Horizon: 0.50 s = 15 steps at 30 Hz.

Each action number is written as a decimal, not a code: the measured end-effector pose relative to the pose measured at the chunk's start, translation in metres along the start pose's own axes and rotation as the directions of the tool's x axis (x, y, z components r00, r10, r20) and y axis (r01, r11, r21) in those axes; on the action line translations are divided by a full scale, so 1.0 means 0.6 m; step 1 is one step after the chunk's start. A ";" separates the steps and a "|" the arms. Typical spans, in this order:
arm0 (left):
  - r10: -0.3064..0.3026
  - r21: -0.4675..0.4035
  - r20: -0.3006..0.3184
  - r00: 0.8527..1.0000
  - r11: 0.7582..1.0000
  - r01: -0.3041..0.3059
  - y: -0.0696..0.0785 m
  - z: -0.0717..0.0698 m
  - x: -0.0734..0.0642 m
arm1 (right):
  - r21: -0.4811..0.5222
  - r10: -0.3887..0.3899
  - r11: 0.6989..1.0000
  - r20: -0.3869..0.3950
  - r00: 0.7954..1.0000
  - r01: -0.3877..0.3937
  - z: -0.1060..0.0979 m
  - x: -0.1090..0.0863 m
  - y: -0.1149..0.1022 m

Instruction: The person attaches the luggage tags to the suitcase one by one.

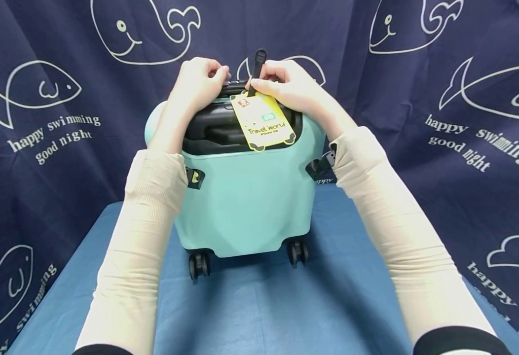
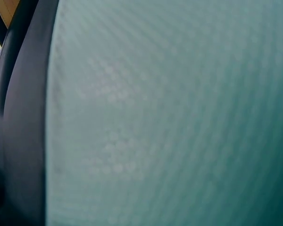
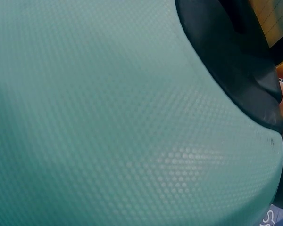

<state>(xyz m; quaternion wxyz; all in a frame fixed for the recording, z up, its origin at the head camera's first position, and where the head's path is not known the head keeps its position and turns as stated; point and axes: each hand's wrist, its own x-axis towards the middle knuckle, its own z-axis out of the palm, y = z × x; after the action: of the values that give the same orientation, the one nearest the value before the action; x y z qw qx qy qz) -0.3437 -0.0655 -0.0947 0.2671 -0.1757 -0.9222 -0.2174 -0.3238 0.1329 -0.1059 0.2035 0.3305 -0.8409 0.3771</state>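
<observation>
A teal hard-shell suitcase (image 1: pixel 246 197) with a black top panel stands upright in the head view. My left hand (image 1: pixel 199 81) has its fingers curled at the left end of the black carry handle (image 1: pixel 235 88); its far fingertips are hidden. My right hand (image 1: pixel 292 84) pinches a black strap (image 1: pixel 258 66) between thumb and fingers, and the strap's end points up. From that strap a yellow luggage tag (image 1: pixel 264 121), printed "Travel World", hangs over the panel. Both wrist views mostly show the dotted teal shell (image 2: pixel 170 113) up close.
Black wheels (image 1: pixel 199 265) carry the suitcase on a blue cloth-covered surface (image 1: pixel 250 305). Dark blue curtains (image 1: pixel 321 29) with white whale and fish drawings hang behind and on both sides. Small black wrist devices (image 1: pixel 321 165) sit at the sleeve cuffs, close to the shell.
</observation>
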 end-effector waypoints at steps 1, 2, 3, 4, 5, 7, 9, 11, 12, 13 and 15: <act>0.003 0.003 0.002 1.000 1.000 -0.003 0.000 0.000 0.000 | 0.004 0.002 1.000 0.001 1.000 -0.002 0.000 0.000 0.000; 0.006 0.010 0.008 1.000 1.000 -0.006 0.001 0.000 0.000 | 0.008 0.005 1.000 0.002 1.000 -0.005 0.000 0.000 0.000; 0.007 0.013 0.017 1.000 1.000 -0.007 0.001 -0.001 -0.001 | 0.009 0.006 1.000 0.002 1.000 -0.006 0.000 -0.001 0.000; 0.011 0.018 0.025 1.000 1.000 -0.011 0.001 -0.001 -0.001 | 0.015 0.009 1.000 0.003 1.000 -0.009 -0.001 -0.001 -0.001; 0.014 0.022 0.034 0.999 1.000 -0.014 0.001 -0.001 -0.001 | 0.016 0.010 1.000 0.003 1.000 -0.010 -0.001 -0.001 0.000; 0.015 0.026 0.052 0.999 1.000 -0.016 0.001 -0.002 -0.002 | 0.022 0.011 1.000 0.004 1.000 -0.011 -0.001 -0.002 0.000; 0.010 0.023 0.063 0.998 1.000 -0.012 0.001 -0.002 -0.002 | 0.025 0.007 1.000 0.004 1.000 -0.007 0.000 -0.002 0.000; 0.006 0.013 0.068 0.998 1.000 -0.007 0.001 -0.003 -0.003 | 0.024 0.001 1.000 0.003 1.000 -0.001 0.000 -0.003 0.000; 0.001 0.005 0.071 0.997 1.000 -0.002 0.001 -0.003 -0.004 | 0.023 -0.001 1.000 0.002 1.000 0.001 0.000 -0.003 0.000; -0.004 -0.004 0.073 0.997 1.000 0.004 0.001 -0.003 -0.004 | 0.026 -0.002 1.000 0.001 1.000 0.002 0.000 -0.002 0.000; -0.012 -0.027 0.076 0.997 1.000 0.014 0.001 -0.004 -0.004 | 0.031 -0.003 1.000 0.001 1.000 0.003 0.000 -0.002 0.000</act>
<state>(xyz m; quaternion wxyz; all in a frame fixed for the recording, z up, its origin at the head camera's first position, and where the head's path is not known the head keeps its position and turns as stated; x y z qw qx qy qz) -0.3402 -0.0667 -0.0940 0.2279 -0.1814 -0.9298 -0.2248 -0.3229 0.1334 -0.1068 0.1985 0.3352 -0.8346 0.3894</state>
